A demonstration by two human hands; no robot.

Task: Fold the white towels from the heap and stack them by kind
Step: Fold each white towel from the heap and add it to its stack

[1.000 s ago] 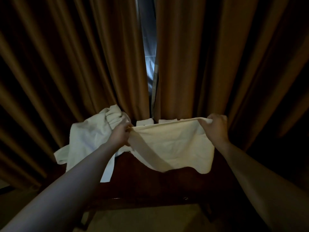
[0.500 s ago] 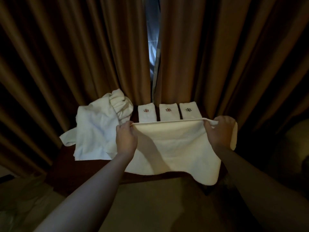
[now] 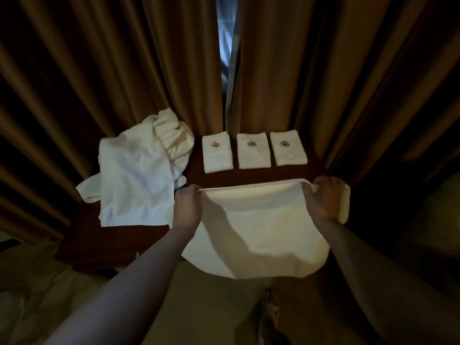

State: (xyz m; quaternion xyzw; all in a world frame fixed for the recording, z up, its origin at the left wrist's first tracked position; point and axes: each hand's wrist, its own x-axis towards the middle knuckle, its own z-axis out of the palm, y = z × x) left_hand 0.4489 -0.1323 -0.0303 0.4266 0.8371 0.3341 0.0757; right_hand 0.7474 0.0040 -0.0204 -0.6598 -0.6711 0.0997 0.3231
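Head view: left hand [image 3: 187, 207] and right hand [image 3: 323, 196] each pinch the towel's [image 3: 261, 232] top corners, cloth hanging between.

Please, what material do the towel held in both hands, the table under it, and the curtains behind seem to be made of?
The held towel looks like soft cotton terry, matte and slightly fuzzy, sagging between the left hand and right hand. The table seems dark wood with a faint sheen, though the light is dim. The curtains appear a heavy woven brown fabric hanging in deep folds.
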